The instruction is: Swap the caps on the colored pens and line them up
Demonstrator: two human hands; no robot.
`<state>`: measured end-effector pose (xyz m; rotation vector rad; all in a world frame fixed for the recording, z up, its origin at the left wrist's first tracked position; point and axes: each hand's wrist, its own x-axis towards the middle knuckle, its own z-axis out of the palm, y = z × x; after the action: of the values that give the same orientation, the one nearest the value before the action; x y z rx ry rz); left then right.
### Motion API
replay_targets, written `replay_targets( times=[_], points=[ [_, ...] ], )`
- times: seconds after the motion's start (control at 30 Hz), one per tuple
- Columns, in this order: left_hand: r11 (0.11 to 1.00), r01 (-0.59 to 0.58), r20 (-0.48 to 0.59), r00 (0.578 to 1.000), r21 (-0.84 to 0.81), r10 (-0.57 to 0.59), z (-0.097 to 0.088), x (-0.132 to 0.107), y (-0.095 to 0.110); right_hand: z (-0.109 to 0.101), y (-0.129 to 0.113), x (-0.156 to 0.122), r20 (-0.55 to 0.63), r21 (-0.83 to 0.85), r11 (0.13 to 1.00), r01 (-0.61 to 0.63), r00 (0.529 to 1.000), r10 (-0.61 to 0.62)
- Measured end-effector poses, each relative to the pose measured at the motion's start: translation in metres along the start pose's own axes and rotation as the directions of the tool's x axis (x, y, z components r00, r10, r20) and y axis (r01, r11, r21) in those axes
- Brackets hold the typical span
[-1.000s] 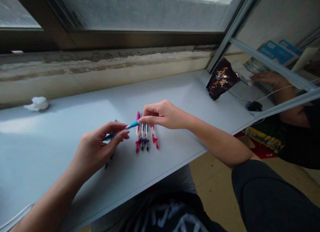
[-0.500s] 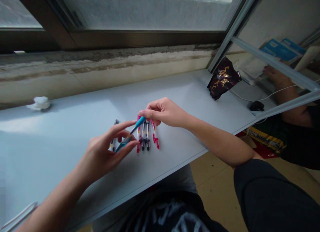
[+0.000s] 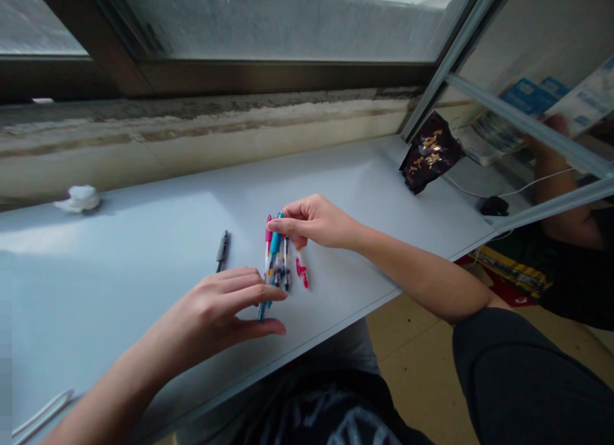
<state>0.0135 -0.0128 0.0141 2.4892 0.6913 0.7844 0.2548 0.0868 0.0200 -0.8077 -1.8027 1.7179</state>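
Note:
Several retractable pens with pink, red and dark trim (image 3: 283,263) lie side by side on the white board (image 3: 144,291). A blue-gripped pen (image 3: 274,243) lies lengthwise over them. My left hand (image 3: 220,311) rests across its lower part, fingertips reaching over the group. My right hand (image 3: 311,224) comes from the right, its fingertips pressing on the pens' upper ends. A grey pen (image 3: 222,250) lies apart to the left, near neither hand's fingertips. Part of the group is hidden under my fingers.
A crumpled white tissue (image 3: 79,199) sits at the board's far left. A dark patterned bag (image 3: 432,152) stands at the far right, near a black mouse (image 3: 494,206) with a white cable. Behind a metal frame, another person's hand (image 3: 549,138) holds papers. A window runs along the back.
The blue-gripped pen has swung from a slant to lie along the other pens. My left hand has moved down and right, uncovering the grey pen.

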Motion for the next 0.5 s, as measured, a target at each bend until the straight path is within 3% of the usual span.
replay_targets(
  times=[0.5],
  points=[
    [0.999,0.043,0.006,0.999,0.023,-0.043,0.0045,-0.0031,0.0023,0.0024,0.0004,0.0012,0.004,0.043,0.999,-0.021,1.0,0.021]
  ],
)
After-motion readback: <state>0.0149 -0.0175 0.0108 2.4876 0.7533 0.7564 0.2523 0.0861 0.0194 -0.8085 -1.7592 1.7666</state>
